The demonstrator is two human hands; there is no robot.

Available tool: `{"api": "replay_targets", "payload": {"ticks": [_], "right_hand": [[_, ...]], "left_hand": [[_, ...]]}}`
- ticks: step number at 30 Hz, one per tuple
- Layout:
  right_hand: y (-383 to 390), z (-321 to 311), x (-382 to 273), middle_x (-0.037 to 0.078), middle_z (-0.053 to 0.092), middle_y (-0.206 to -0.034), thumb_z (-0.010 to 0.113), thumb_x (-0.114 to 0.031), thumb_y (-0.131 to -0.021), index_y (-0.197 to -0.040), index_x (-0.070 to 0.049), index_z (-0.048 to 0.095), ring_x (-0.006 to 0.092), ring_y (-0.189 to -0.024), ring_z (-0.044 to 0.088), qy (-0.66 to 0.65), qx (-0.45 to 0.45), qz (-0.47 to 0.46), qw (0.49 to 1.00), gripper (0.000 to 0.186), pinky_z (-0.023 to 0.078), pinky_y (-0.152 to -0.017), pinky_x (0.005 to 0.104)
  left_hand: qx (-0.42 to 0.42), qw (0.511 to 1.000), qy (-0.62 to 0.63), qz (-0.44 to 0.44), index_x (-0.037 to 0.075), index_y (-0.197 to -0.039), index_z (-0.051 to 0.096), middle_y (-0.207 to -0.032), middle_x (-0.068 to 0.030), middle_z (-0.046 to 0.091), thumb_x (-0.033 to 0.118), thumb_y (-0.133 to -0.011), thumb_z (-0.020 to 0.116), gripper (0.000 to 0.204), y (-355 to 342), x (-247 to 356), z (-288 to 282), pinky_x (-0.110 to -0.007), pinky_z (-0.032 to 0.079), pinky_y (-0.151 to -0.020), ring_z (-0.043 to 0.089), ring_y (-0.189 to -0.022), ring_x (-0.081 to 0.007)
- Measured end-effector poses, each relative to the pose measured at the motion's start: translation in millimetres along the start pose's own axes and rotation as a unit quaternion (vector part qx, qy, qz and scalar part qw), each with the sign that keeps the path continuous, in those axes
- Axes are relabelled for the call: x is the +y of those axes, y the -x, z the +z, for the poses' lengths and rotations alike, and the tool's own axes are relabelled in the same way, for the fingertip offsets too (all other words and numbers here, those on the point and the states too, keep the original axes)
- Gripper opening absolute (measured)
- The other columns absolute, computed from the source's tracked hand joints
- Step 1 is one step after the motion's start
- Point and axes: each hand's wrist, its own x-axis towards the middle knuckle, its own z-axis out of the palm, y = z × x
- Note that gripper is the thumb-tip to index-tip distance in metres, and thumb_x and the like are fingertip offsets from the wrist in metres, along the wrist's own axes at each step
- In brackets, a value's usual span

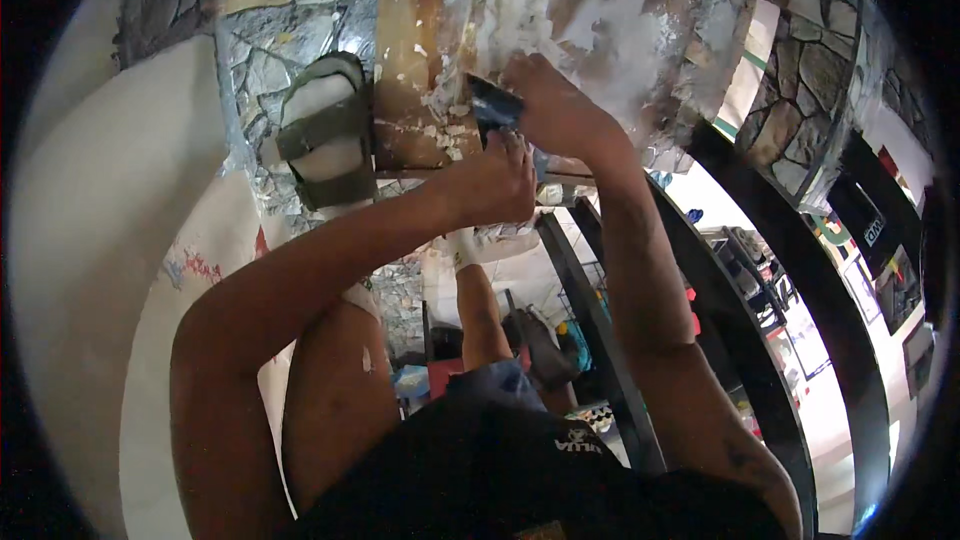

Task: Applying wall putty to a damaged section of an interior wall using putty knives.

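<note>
My left hand [500, 180] is closed around the lower end of a putty knife with a dark, wide blade [492, 103]. The blade points up and away over a brown wooden board [412, 15], which is smeared with white putty [610, 25]. Against the right side of the blade, my right hand [560, 110] is curled with its knuckles up; its fingertips and anything inside them are hidden. A small bluish-grey piece [541, 165] shows beside the left fingers. Crumbs of putty [445, 140] lie on the board's near left part.
My foot in an olive two-strap sandal [328, 140] stands on grey stone paving [265, 70] left of the board. A pale curved wall [120, 200] rises at the left. Dark beams [740, 310] run at the right, with a cluttered room [750, 270] visible below between them.
</note>
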Motion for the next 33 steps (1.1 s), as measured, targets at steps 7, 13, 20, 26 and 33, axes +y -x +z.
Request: {"api": "replay_targets", "payload": {"ticks": [7, 13, 20, 26, 33], "right_hand": [[79.4, -21.5, 58.0, 0.011, 0.052, -0.101, 0.066, 0.000, -0.065, -0.114, -0.003, 0.045, 0.0179, -0.090, 0.052, -0.543, 0.231, 0.242, 0.770, 0.054, 0.043, -0.078, 0.0271], [103.0, 20.9, 67.1, 0.015, 0.044, -0.115, 0.056, -0.001, -0.072, -0.124, -0.010, 0.034, 0.0245, -0.103, 0.047, -0.774, 0.285, 0.214, 0.523, 0.057, 0.041, -0.085, 0.0340], [76.7, 17.5, -11.1, 0.011, 0.048, -0.105, 0.049, 0.005, -0.074, -0.119, 0.000, 0.035, 0.0154, -0.093, 0.048, -0.535, 0.376, 0.156, 0.740, 0.047, 0.040, -0.079, 0.0255], [62.0, -1.4, -52.4, 0.006, 0.048, -0.090, 0.039, 0.011, -0.070, -0.108, 0.000, 0.038, 0.0116, -0.081, 0.046, -0.592, 0.357, 0.167, 0.703, 0.040, 0.038, -0.074, 0.0238], [49.3, 2.9, -51.1, 0.011, 0.047, -0.094, 0.040, 0.010, -0.072, -0.111, 0.001, 0.033, 0.0162, -0.087, 0.044, -0.478, 0.370, 0.152, 0.782, 0.040, 0.036, -0.080, 0.0283]], "left_hand": [[-0.105, 0.931, 0.222, -0.271, 0.001, -0.092, 0.052, -0.074, -0.0150, 0.057, 0.010, -0.067, 0.051, 0.027, 12.1, -39.3, -79.3, -0.037, 0.045, -0.057, 0.055, -0.060, -0.0275], [-0.160, 0.808, 0.275, -0.495, 0.005, -0.116, 0.036, -0.083, -0.0231, 0.054, 0.004, -0.070, 0.050, 0.048, 10.1, -65.9, -117.0, -0.046, 0.040, -0.071, 0.051, -0.083, -0.0386], [-0.157, 0.759, 0.415, -0.477, 0.008, -0.123, 0.030, -0.090, -0.0206, 0.055, -0.001, -0.071, 0.050, 0.057, -29.2, -37.4, -124.1, -0.045, 0.043, -0.072, 0.052, -0.077, -0.0438], [0.076, 0.852, 0.345, -0.387, 0.003, -0.116, 0.037, -0.070, -0.0217, 0.056, -0.008, -0.062, 0.046, 0.055, -31.3, -39.4, -108.6, -0.041, 0.045, -0.057, 0.056, -0.062, -0.0373], [0.072, 0.860, 0.300, -0.406, 0.003, -0.116, 0.036, -0.071, -0.0222, 0.057, -0.006, -0.064, 0.046, 0.054, -31.7, -40.5, -106.3, -0.041, 0.045, -0.061, 0.056, -0.066, -0.0380]]}}
